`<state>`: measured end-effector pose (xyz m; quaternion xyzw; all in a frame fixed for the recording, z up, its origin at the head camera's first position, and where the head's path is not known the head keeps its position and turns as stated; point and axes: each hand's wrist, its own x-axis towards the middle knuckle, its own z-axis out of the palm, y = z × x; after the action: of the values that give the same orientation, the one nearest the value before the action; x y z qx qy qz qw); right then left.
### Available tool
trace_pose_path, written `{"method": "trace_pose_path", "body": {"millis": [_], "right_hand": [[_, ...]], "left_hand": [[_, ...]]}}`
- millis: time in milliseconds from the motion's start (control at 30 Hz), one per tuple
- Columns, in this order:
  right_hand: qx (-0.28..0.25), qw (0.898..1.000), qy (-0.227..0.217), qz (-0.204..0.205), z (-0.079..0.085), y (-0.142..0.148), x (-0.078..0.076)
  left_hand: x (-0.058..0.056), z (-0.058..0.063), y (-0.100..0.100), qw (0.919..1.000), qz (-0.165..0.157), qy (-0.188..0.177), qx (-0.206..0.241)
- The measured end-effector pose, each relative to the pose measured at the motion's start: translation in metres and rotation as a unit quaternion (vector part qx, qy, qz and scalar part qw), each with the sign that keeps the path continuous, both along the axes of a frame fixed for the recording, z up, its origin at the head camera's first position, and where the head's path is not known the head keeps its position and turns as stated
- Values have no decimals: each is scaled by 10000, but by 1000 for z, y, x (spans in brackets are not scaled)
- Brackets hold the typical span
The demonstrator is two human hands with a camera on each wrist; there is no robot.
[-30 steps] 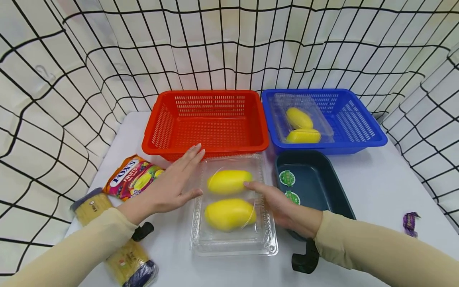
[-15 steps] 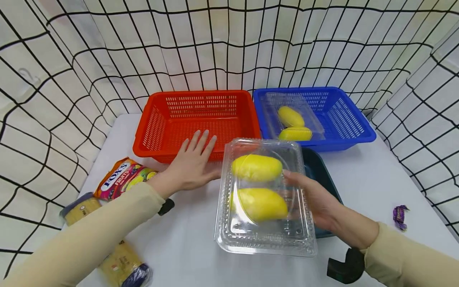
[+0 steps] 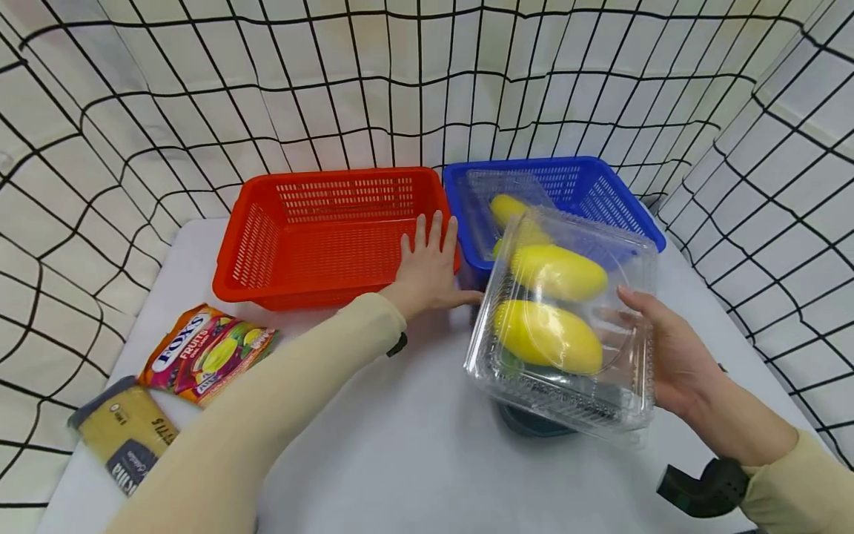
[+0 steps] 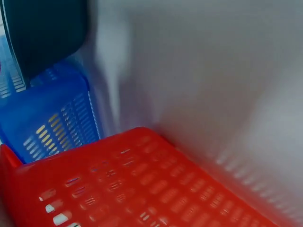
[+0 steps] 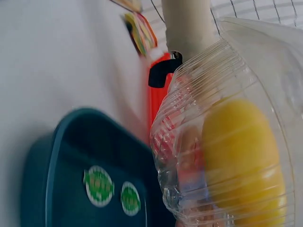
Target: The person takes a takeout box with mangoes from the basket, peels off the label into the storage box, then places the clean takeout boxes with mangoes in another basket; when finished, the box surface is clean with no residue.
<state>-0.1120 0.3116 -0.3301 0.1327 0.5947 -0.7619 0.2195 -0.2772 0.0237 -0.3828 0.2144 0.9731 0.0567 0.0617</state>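
Observation:
My right hand (image 3: 683,363) grips the right side of a clear plastic clamshell box (image 3: 580,404), which hangs tilted above the table. Inside lie two yellow mangoes, an upper mango (image 3: 559,272) and a lower mango (image 3: 548,337). In the right wrist view the box (image 5: 189,94) fills the right side. My left hand (image 3: 430,268) has its fingers spread over the right front corner of the red basket (image 3: 300,298), thumb pointing at the box. Behind the raised box, the blue basket (image 3: 630,215) holds another clear box (image 3: 477,196) with yellow fruit, partly hidden.
Under the held box stands a dark teal tray (image 5: 35,184) with two green-and-white stickers, mostly hidden in the head view. A candy bag (image 3: 213,356) and a pasta pack (image 3: 127,430) lie at the left. Black netting (image 3: 420,81) rises behind the baskets.
My right hand has lifted the clamshell box off the table and carried it right, tilting it in front of the blue basket. My left hand has moved right along the red basket.

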Motion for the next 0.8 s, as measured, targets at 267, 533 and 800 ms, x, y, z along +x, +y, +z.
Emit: {"method": "trace_pose_path", "body": {"millis": [267,533,800], "right_hand": [[-481,9966,-70,-667,5,40,-8],[-1103,9784,-422,-1695,19,91,-40],[-509,9776,-109,-2040,47,139,-87]], "left_hand": [[-25,3,8,9990,350,-220,194],[-29,4,17,9992,304,-214,114],[-26,2,29,9996,196,-170,58]]}}
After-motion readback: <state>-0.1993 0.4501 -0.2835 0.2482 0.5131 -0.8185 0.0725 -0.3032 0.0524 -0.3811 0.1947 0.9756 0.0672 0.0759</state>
